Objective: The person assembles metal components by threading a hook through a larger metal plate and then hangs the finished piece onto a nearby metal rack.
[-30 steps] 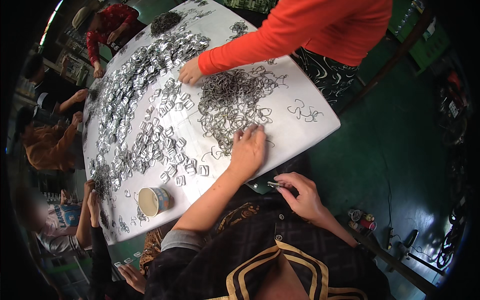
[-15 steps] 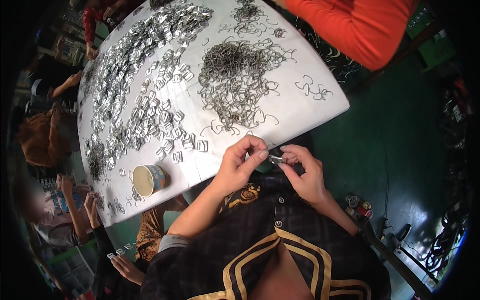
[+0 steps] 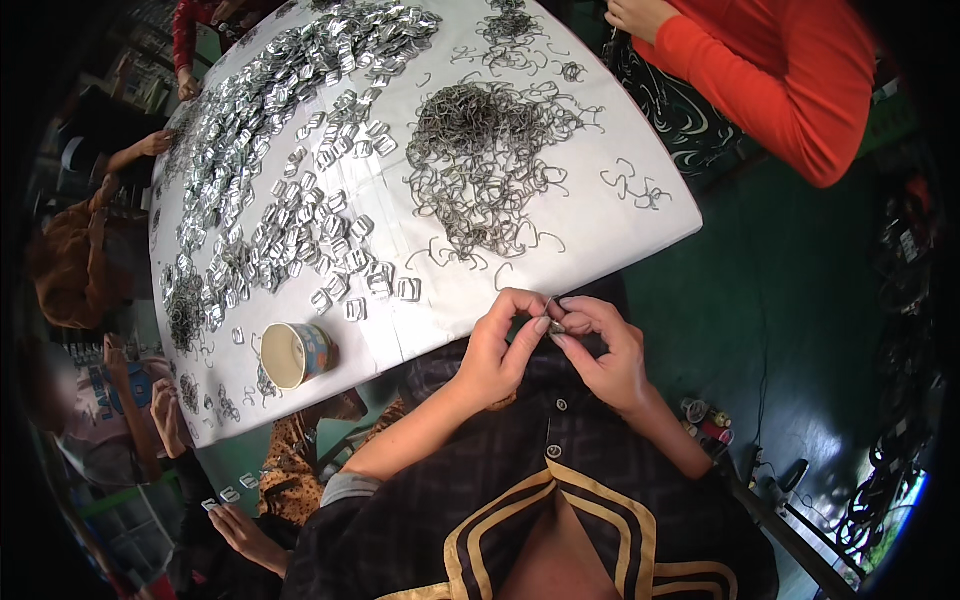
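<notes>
My left hand (image 3: 500,350) and my right hand (image 3: 603,350) meet just below the near edge of the white table (image 3: 640,225), over my lap. Between their fingertips they pinch a small metal piece (image 3: 553,322) together. Right in front of them on the table lies a heap of bent wire hooks (image 3: 485,165), with loose ones trailing toward the edge. Further left lie several small flat metal buckles (image 3: 300,225), spread in rows.
A paper cup (image 3: 295,353) lies tipped near the table's left front corner. A person in an orange sleeve (image 3: 780,80) sits at the far right side. Other people's hands (image 3: 150,145) work along the left edge. Dark green floor (image 3: 780,290) lies to the right.
My left hand left the wire heap and came back to my lap. Both hands now hold the small metal piece together; the person in orange drew their arm off the table.
</notes>
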{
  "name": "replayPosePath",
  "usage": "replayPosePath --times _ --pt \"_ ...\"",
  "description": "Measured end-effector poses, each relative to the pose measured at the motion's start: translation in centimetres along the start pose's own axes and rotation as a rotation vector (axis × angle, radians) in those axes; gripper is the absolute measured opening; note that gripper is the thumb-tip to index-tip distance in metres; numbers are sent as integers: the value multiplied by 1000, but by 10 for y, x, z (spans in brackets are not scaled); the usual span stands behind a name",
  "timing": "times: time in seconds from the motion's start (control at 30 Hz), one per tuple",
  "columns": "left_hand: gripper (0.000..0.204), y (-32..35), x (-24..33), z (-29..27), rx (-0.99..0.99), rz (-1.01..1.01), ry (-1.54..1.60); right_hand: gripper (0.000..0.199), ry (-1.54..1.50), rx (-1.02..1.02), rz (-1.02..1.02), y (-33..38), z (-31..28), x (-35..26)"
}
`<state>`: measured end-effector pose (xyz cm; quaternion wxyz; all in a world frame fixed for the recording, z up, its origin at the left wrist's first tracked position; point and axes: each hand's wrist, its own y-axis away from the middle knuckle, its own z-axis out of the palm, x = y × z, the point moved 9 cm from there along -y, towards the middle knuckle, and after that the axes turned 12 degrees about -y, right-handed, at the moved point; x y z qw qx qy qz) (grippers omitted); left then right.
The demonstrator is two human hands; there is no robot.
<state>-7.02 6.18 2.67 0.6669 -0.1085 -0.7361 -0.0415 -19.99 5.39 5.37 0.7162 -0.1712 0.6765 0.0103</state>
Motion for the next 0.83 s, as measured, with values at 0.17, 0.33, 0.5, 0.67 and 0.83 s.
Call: replayPosePath --times 0.17,0.33,0.5,0.67,0.83 --pt "7 3 2 -3 17 21 4 31 623 31 -212 -44 -24 9" --pt "7 3 5 -3 30 32 -38 55 926 -108 -201 -105 -19 58" --pt "7 5 4 -10 17 27 -82 62 980 -207 -103 -125 -18 83" --pt "7 8 -4 -16 45 6 -60 60 890 -77 -155 -109 -42 70" --pt "7 5 -4 -13 18 11 -42 59 880 29 -126 -101 -70 62"
